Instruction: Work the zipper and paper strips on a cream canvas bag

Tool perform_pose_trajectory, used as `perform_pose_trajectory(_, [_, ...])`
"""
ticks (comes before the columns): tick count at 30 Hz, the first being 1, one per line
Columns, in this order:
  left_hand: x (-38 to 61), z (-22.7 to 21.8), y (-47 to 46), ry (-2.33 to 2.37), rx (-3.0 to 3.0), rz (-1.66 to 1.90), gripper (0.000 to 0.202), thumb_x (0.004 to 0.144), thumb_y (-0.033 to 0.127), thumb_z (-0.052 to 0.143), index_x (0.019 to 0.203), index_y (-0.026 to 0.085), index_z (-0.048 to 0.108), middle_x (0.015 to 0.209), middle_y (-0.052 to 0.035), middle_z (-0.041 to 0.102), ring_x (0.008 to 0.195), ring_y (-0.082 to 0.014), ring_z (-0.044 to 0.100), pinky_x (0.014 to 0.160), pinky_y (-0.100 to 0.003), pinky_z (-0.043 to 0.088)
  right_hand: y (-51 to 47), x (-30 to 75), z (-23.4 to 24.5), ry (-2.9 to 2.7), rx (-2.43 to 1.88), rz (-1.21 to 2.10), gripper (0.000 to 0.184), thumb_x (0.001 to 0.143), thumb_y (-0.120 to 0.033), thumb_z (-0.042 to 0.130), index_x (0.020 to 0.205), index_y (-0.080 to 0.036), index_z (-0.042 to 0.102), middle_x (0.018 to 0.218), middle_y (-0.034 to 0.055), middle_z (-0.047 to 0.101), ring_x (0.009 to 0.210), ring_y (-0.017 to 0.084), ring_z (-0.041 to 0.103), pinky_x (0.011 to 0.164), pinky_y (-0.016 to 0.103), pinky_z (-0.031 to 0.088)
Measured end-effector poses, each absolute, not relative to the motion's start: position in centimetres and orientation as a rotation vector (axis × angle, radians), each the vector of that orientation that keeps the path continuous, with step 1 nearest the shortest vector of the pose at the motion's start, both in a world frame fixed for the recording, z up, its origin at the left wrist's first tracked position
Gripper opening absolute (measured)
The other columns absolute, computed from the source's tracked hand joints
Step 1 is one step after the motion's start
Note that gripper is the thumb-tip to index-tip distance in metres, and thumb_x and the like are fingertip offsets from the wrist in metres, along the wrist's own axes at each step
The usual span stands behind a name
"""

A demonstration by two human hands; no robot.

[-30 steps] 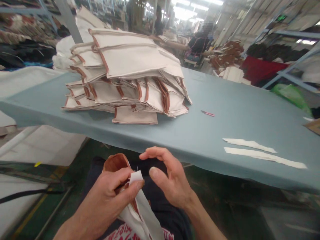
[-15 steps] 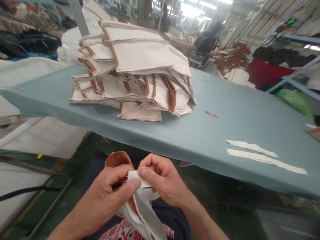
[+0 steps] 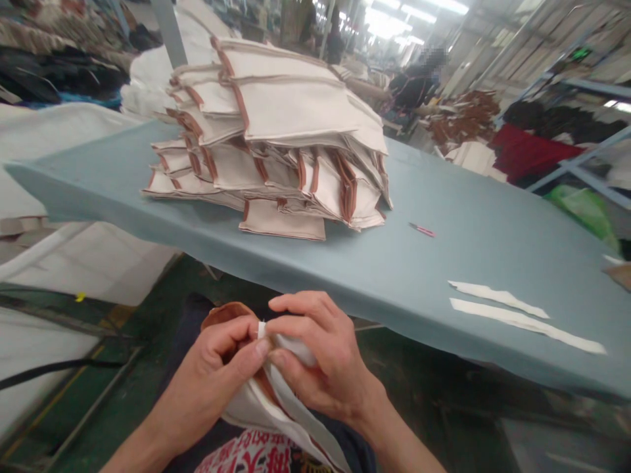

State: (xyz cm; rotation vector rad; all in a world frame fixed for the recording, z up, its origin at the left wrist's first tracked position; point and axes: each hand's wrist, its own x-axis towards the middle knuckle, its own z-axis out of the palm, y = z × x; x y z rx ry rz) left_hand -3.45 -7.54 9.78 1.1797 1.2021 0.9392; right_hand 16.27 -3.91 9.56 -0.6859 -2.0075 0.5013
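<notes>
Over my lap I hold a white fabric piece (image 3: pixel 246 402) with brown edging, a brown part (image 3: pixel 227 311) of it curling up behind my left hand. My left hand (image 3: pixel 217 378) pinches its upper end between thumb and fingers, where a small white tab (image 3: pixel 261 329) sticks up. Right beside that tab, my right hand (image 3: pixel 320 358) grips the white strip between thumb and bent fingers. The fingertips of both hands nearly meet. What lies under the fingers is hidden.
A blue-covered table (image 3: pixel 394 282) stands ahead, bearing a high pile of white brown-edged fabric pieces (image 3: pixel 300 108). Pink-handled thread snips (image 3: pixel 422 230) and two white strips (image 3: pixel 527 325) lie to the right. A person (image 3: pixel 414 89) is in the background.
My right hand has turned and shifted its hold, its fingers now lifted over the strip. The white end between my hands shows less than before. The camera view has shifted slightly.
</notes>
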Motion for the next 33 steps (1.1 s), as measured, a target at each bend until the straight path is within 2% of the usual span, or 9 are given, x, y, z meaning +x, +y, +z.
perform_pose_trajectory(4, [-3.8, 9.1, -7.4, 1.223, 1.209, 1.004, 0.039, 0.095, 0.044, 0.073, 0.065, 0.021, 0.063, 0.065, 0.0046, 0.056, 0.058, -0.0128, 0.046, 0.053, -0.021, 0.039, -4.4, 15.6, 9.1, -1.983, -0.686, 0.546, 0.016, 0.111, -0.03, 0.071, 0.124, -0.022, 0.074, 0.118, 0.0112, 0.088, 0.107, 0.025, 0.083, 0.096, 0.04, 0.067])
perform_pose_trajectory(8, [-3.6, 9.7, -7.7, 1.275, 1.171, 1.008, 0.039, 0.091, 0.046, 0.075, 0.063, 0.022, 0.06, 0.065, 0.005, 0.052, 0.059, -0.0133, 0.042, 0.054, -0.023, 0.038, -5.0, 15.0, 8.1, -1.941, -0.707, 0.619, 0.026, 0.106, -0.033, 0.078, 0.131, -0.024, 0.074, 0.118, 0.0113, 0.089, 0.105, 0.026, 0.085, 0.094, 0.04, 0.069])
perform_pose_trajectory(12, [-3.2, 10.5, -7.9, 1.329, 1.095, 1.003, 0.039, 0.088, 0.048, 0.077, 0.062, 0.022, 0.061, 0.066, 0.0045, 0.053, 0.06, -0.0138, 0.043, 0.054, -0.024, 0.038, -5.1, 15.0, 7.6, -1.92, -0.727, 0.625, 0.022, 0.106, -0.026, 0.074, 0.128, -0.024, 0.075, 0.116, 0.011, 0.089, 0.105, 0.026, 0.085, 0.094, 0.039, 0.069])
perform_pose_trajectory(18, [-3.7, 9.1, -8.1, 1.288, 1.152, 0.996, 0.051, 0.103, 0.063, 0.066, 0.076, 0.02, 0.076, 0.074, -0.0019, 0.068, 0.069, -0.0195, 0.06, 0.06, -0.024, 0.05, -5.1, 15.2, 7.8, -1.878, -0.774, 0.601, 0.025, 0.103, -0.019, 0.072, 0.126, -0.025, 0.078, 0.117, 0.0103, 0.089, 0.109, 0.026, 0.085, 0.099, 0.04, 0.068])
perform_pose_trajectory(22, [-4.0, 8.4, -8.2, 1.259, 1.236, 0.946, 0.062, 0.111, 0.071, 0.052, 0.097, 0.022, 0.087, 0.086, -0.005, 0.083, 0.074, -0.0238, 0.072, 0.071, -0.029, 0.063, -5.5, 14.8, 8.0, -1.695, -0.918, 0.746, 0.016, 0.103, -0.017, 0.07, 0.11, -0.024, 0.082, 0.108, 0.0077, 0.089, 0.101, 0.024, 0.084, 0.094, 0.038, 0.065])
perform_pose_trajectory(25, [-4.1, 8.1, -8.3, 1.217, 1.207, 0.889, 0.07, 0.11, 0.079, 0.048, 0.113, 0.023, 0.09, 0.093, -0.0073, 0.087, 0.08, -0.0279, 0.08, 0.078, -0.033, 0.067, -6.0, 14.3, 7.9, -1.435, -1.045, 1.073, 0.016, 0.106, -0.029, 0.07, 0.103, -0.022, 0.084, 0.101, 0.0069, 0.088, 0.093, 0.023, 0.081, 0.087, 0.035, 0.063])
perform_pose_trajectory(28, [-4.3, 7.6, -8.3, 1.25, 1.178, 0.892, 0.072, 0.111, 0.078, 0.043, 0.115, 0.023, 0.088, 0.106, -0.0099, 0.087, 0.095, -0.0305, 0.081, 0.083, -0.033, 0.066, -6.1, 13.8, 7.1, -1.145, -1.102, 1.401, 0.034, 0.107, -0.049, 0.071, 0.097, -0.019, 0.084, 0.089, 0.0056, 0.084, 0.077, 0.02, 0.074, 0.075, 0.031, 0.059])
perform_pose_trajectory(30, [-4.4, 7.4, -8.5, 1.316, 1.149, 0.926, 0.058, 0.111, 0.071, 0.05, 0.108, 0.024, 0.085, 0.11, -0.0085, 0.085, 0.095, -0.0279, 0.079, 0.078, -0.03, 0.063, -6.1, 13.5, 6.2, -1.026, -1.116, 1.461, 0.04, 0.104, -0.057, 0.074, 0.094, -0.019, 0.083, 0.085, 0.0048, 0.081, 0.075, 0.019, 0.071, 0.074, 0.03, 0.057])
perform_pose_trajectory(33, [-4.0, 7.3, -9.1, 1.31, 1.069, 1.005, 0.035, 0.098, 0.059, 0.074, 0.093, 0.025, 0.071, 0.09, -0.0013, 0.076, 0.075, -0.0202, 0.067, 0.062, -0.023, 0.053, -6.2, 13.1, 4.8, -0.922, -1.157, 1.428, 0.046, 0.098, -0.065, 0.078, 0.09, -0.019, 0.083, 0.086, 0.0056, 0.08, 0.081, 0.02, 0.07, 0.077, 0.03, 0.057])
